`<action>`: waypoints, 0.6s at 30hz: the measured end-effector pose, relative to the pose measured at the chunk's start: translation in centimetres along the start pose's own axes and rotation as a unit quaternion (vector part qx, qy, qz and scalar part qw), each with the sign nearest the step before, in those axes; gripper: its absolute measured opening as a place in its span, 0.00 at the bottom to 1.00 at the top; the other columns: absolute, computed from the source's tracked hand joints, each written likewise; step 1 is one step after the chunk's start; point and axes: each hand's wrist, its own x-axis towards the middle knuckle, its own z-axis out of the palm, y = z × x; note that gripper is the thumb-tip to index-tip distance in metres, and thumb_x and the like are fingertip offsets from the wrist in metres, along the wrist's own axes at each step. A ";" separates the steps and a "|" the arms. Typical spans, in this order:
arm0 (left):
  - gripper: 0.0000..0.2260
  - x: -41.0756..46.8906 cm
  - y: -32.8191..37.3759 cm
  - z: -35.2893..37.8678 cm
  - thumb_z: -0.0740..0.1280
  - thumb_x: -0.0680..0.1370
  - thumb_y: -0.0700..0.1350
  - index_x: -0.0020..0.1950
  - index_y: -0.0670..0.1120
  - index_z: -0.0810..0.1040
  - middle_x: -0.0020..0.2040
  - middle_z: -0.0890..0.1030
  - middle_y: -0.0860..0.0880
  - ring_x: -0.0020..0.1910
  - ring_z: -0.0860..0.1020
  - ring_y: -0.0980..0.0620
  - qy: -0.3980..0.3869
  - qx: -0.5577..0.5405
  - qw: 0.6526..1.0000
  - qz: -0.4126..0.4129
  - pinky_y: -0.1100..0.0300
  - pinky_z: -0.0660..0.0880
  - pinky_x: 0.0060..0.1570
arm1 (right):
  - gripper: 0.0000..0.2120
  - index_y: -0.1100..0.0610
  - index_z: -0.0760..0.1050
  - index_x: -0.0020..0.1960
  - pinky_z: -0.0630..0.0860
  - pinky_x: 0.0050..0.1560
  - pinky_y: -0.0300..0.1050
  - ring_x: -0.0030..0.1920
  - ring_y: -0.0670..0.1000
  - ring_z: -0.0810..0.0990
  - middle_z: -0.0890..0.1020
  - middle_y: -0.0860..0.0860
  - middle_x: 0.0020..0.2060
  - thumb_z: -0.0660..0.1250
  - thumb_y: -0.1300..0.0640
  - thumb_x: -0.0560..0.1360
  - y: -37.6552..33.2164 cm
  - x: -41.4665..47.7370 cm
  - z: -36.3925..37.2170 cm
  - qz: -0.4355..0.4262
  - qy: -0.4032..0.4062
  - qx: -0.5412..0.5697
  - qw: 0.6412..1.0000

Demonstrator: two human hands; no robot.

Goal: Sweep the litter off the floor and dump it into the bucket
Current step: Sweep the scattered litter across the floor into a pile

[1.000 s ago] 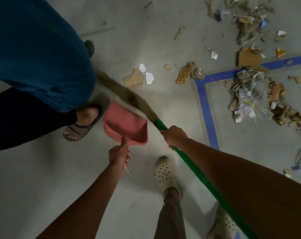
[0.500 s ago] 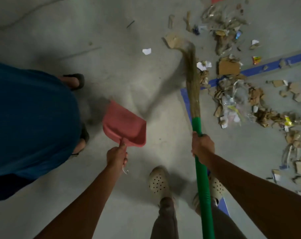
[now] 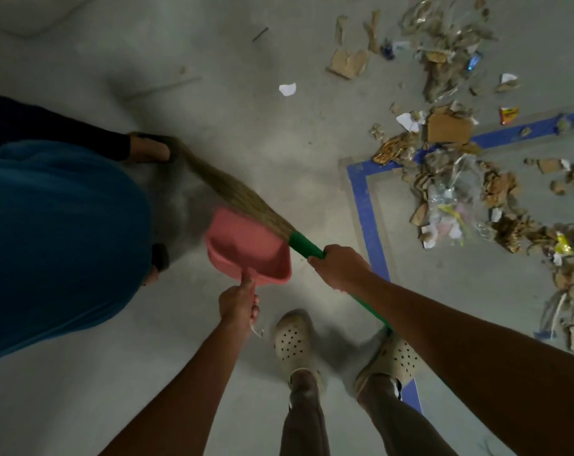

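Sweeping step. Our left hand (image 3: pixel 238 302) grips the pink plastic dustpan (image 3: pixel 246 250); our right hand (image 3: pixel 340 266) grips the green-handled straw broom (image 3: pixel 246 202). Cardboard-and-wrapper litter (image 3: pixel 450 192) lies at the frame's right (bucket unseen); next, we judge, sweep it panward.

At centre, dustpan (image 3: pixel 246 255) sits just ahead of left hand (image 3: pixel 238 302). The broom (image 3: pixel 239 199) crosses its far right edge & runs left toward 2nd person's foot (image 3: pixel 147 148), maybe touching it. Right hand (image 3: pixel 340 266) is right of dustpan. Litter (image 3: pixel 450 189) lies far right, over tape line (image 3: pixel 361 199).
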 end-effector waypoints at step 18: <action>0.22 -1.8 1.6 4.0 0.69 0.77 0.62 0.41 0.43 0.75 0.29 0.74 0.49 0.20 0.66 0.55 0.038 0.013 0.999 0.021 0.64 0.62 0.20 | 0.24 0.62 0.76 0.55 0.82 0.38 0.50 0.32 0.56 0.81 0.82 0.57 0.37 0.57 0.41 0.83 10.1 4.0 -4.2 0.261 0.133 0.362 0.885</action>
